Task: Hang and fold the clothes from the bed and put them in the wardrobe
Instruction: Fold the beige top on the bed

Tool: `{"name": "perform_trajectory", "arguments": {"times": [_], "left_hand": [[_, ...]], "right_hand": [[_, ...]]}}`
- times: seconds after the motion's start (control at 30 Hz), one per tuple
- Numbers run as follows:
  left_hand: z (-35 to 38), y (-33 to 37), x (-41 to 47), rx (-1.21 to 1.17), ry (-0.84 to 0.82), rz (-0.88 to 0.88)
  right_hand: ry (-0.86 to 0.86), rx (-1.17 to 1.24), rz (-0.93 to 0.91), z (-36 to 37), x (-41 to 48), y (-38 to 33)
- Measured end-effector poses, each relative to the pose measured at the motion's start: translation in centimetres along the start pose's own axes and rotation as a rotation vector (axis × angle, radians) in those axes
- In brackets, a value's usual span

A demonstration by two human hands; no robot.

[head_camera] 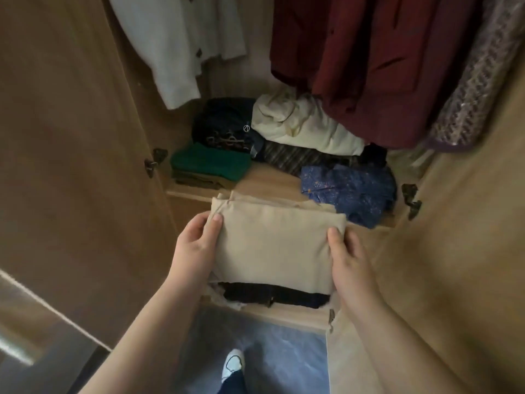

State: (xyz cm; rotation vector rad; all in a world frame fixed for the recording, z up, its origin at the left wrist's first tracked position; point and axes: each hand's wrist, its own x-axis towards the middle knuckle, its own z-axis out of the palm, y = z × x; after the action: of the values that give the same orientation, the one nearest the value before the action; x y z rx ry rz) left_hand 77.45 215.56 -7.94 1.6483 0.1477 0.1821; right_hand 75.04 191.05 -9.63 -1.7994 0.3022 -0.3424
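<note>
Left hand (199,241) and right hand (350,261) clamp a folded beige garment (272,245) by its two sides, thumbs on top, the other fingers hidden beneath the cloth. It is held above a dark folded garment (275,297), its far edge over the front of the wardrobe shelf (265,180) that carries a green folded pile (210,163) and blue patterned clothes (350,191).

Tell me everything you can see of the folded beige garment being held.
The folded beige garment is plain, soft-looking cloth in a thick, roughly rectangular bundle, with layered edges showing at its far side. It is held about level before the open wardrobe, its far side reaching the front edge of the shelf. The left hand grips its left edge, the right hand its right edge, thumbs on top. A dark folded garment shows just under its near edge; whether they touch is unclear.
</note>
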Motion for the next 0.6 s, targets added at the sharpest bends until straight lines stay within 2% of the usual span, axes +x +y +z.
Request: {"name": "perform_trajectory", "arguments": {"times": [0.13, 0.37, 0.53, 0.6], "left_hand": [[1.6, -2.0, 10.6, 0.034, -0.087, -0.07], [5.6, -6.0, 29.1, 0.349, -0.174, 0.008], [9.5, -8.3, 36.1, 0.511, -0.213, 0.027], [10.7, -9.4, 37.5, 0.546, -0.262, -0.022]], "right_hand": [[0.008, -0.041, 0.019, 4.6, 8.7, 1.5], [0.187, -0.216, 0.041, 12.6, 22.1, 4.2], [0.2, -0.495, 0.182, 14.7, 29.9, 6.7], [0.178, -0.607, 0.211, 15.3, 31.8, 8.0]]}}
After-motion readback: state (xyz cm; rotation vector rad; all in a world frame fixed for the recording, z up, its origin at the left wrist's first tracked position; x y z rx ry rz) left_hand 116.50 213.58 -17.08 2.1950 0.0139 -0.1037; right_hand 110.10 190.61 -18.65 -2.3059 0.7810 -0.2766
